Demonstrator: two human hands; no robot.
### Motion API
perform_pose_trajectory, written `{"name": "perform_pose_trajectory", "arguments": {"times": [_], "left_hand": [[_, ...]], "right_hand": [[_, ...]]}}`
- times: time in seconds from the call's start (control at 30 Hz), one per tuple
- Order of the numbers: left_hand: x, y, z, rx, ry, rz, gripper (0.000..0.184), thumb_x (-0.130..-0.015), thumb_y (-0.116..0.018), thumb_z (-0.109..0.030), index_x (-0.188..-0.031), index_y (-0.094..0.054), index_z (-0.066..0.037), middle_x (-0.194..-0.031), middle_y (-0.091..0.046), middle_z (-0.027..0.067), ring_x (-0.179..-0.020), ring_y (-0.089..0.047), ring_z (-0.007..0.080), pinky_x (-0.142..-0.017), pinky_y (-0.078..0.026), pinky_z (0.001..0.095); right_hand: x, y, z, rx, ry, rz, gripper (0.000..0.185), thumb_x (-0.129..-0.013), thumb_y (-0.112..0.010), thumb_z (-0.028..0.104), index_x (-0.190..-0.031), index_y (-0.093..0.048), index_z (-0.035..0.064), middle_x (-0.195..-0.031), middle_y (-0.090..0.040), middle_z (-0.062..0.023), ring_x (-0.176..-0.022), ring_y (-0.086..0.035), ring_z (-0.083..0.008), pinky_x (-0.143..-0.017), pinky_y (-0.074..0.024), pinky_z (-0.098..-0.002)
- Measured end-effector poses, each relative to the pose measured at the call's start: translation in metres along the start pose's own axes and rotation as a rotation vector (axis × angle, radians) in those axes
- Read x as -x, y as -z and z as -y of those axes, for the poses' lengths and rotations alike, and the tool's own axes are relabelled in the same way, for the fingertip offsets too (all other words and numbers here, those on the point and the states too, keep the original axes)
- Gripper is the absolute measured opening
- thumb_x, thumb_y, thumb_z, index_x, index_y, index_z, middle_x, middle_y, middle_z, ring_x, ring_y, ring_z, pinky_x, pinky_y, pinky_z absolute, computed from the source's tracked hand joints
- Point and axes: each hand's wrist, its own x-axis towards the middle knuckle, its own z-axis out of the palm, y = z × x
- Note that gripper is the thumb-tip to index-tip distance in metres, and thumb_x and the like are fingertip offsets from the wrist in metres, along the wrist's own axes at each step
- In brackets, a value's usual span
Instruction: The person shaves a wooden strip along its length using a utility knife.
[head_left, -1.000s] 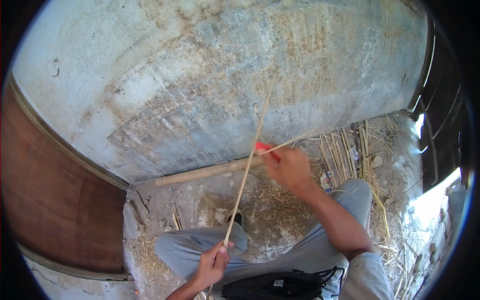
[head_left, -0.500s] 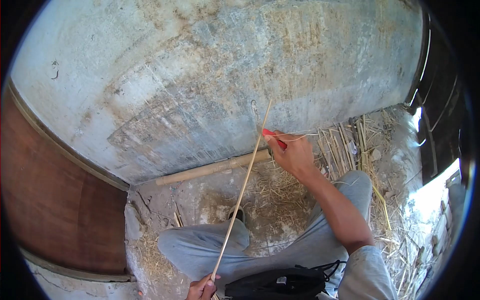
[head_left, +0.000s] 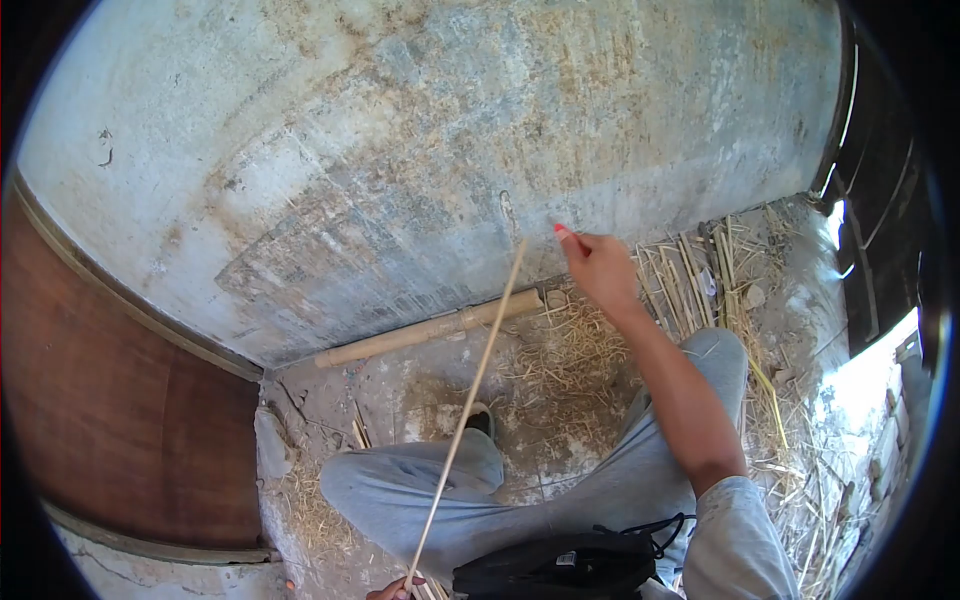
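At the bottom edge, my left hand [head_left: 397,590] is closed around the lower end of a long thin bamboo strip [head_left: 470,398]. The strip slants up and away, its far tip free in front of the wall. My right hand [head_left: 604,272] is closed on a small red-handled knife [head_left: 561,231]; only a bit of red shows past the fingers, and the blade cannot be made out. A gap separates this hand from the strip, which lies to its left. Some pale strips [head_left: 432,590] lie beside my left hand, partly cut off by the frame.
A stained wall [head_left: 420,180] rises in front, with a bamboo pole [head_left: 430,335] along its foot. Split bamboo pieces [head_left: 675,285] and shavings [head_left: 570,350] cover the floor at right. A black bag [head_left: 550,568] rests on my lap. A brown panel [head_left: 120,390] stands at left.
My right hand has moved right and slightly up, away from the strip, with the red-handled knife. The strip and my left hand have shifted down and a little left.
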Motion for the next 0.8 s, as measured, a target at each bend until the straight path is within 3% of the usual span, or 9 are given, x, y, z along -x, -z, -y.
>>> {"name": "perform_pose_trajectory", "arguments": {"times": [0.07, 0.13, 0.17, 0.23, 0.37, 0.5, 0.57, 0.67, 0.8], "left_hand": [[0.006, 0.004, 0.004, 0.065, 0.049, -0.036, 0.053, -0.103, -0.046, -0.044, -0.123, -0.061, 0.002, -0.055, -0.036, -0.0056, -0.045, -0.031, 0.005, -0.042, -0.026, 0.0242], [0.007, 0.007, 0.0, 0.232, 0.164, -0.063, 0.054, -0.101, -0.049, -0.046, -0.124, -0.06, 0.001, -0.055, -0.033, -0.0051, -0.043, -0.031, 0.0058, -0.039, -0.026, 0.0235], [0.006, 0.011, 0.004, 0.239, 0.167, -0.078, 0.054, -0.101, -0.049, -0.046, -0.124, -0.06, 0.001, -0.055, -0.033, -0.0051, -0.043, -0.031, 0.0058, -0.039, -0.026, 0.0235], [-0.002, 0.013, 0.015, 0.549, 0.139, 0.005, 0.055, -0.1, -0.051, -0.047, -0.124, -0.058, 0.003, -0.055, -0.035, -0.0043, -0.041, -0.031, 0.0066, -0.038, -0.025, 0.0234], [-0.033, 0.007, -0.004, 0.553, 0.095, -0.022, 0.053, -0.099, -0.054, -0.044, -0.121, -0.058, 0.004, -0.055, -0.035, -0.0034, -0.039, -0.031, 0.0072, -0.037, -0.025, 0.0239], [-0.059, 0.013, -0.001, 0.639, 0.223, 0.063, 0.059, -0.093, -0.063, -0.048, -0.124, -0.058, 0.002, -0.055, -0.037, -0.0018, -0.038, -0.033, 0.0074, -0.036, -0.025, 0.0242], [-0.072, 0.011, -0.002, 0.754, 0.154, 0.224, 0.051, -0.106, -0.041, -0.035, -0.127, -0.051, 0.01, -0.058, -0.038, -0.0005, -0.046, -0.035, 0.0087, -0.043, -0.032, 0.0261], [-0.095, -0.003, -0.01, 0.707, 0.172, 0.244, 0.06, -0.104, -0.04, -0.042, -0.128, -0.05, 0.013, -0.057, -0.037, 0.0011, -0.042, -0.035, 0.0113, -0.04, -0.031, 0.028], [-0.126, -0.018, -0.018, 0.702, 0.176, 0.335, 0.061, -0.104, -0.041, -0.043, -0.128, -0.05, 0.012, -0.06, -0.04, 0.0024, -0.041, -0.036, 0.0112, -0.04, -0.032, 0.0281]], "right_hand": [[-0.01, 0.001, -0.014, -0.003, -0.05, -0.007, 0.044, -0.095, -0.056, 0.05, -0.094, -0.072, 0.0085, -0.066, -0.064, -0.0112, -0.05, -0.058, -0.0306, -0.051, -0.0474, -0.038], [-0.014, 0.004, -0.01, -0.751, -0.673, 0.364, 0.052, -0.096, -0.052, 0.057, -0.095, -0.068, 0.0067, -0.063, -0.057, -0.0017, -0.043, -0.045, -0.0129, -0.041, -0.0378, -0.0276], [-0.01, 0.002, -0.007, -0.75, -0.665, 0.38, 0.052, -0.096, -0.052, 0.057, -0.095, -0.068, 0.0067, -0.063, -0.057, -0.0017, -0.043, -0.045, -0.0129, -0.041, -0.0378, -0.0276], [0.01, 0.002, 0.003, -1.042, -0.8, 0.719, 0.057, -0.096, -0.05, 0.061, -0.104, -0.061, 0.0055, -0.062, -0.047, 0.005, -0.044, -0.031, -0.0023, -0.038, -0.0247, -0.0204], [0.037, 0.005, 0.034, -1.131, -0.827, 0.919, 0.054, -0.095, -0.056, 0.058, -0.11, -0.055, 0.0063, -0.065, -0.05, 0.0032, -0.044, -0.034, -0.0023, -0.038, -0.0268, -0.0194], [0.054, 0.003, 0.052, -1.129, -0.711, 0.959, 0.042, -0.092, -0.068, 0.043, -0.111, -0.057, 0.007, -0.07, -0.053, 0.0021, -0.045, -0.035, -0.0015, -0.039, -0.0268, -0.0203], [0.06, -0.001, 0.055, -1.062, -0.56, 0.89, 0.043, -0.098, -0.062, 0.038, -0.121, -0.059, 0.0019, -0.077, -0.057, -0.001, -0.047, -0.034, -0.0008, -0.042, -0.0278, -0.0194], [0.069, -0.007, 0.059, -1.1, -0.514, 0.792, 0.036, -0.091, -0.073, 0.035, -0.107, -0.066, 0.0028, -0.076, -0.062, -0.0007, -0.045, -0.035, -0.0016, -0.041, -0.0262, -0.0221], [0.078, -0.011, 0.067, -1.104, -0.482, 0.779, 0.036, -0.09, -0.073, 0.034, -0.106, -0.066, 0.0014, -0.077, -0.064, -0.0013, -0.045, -0.035, -0.0016, -0.041, -0.0265, -0.0229]]}}
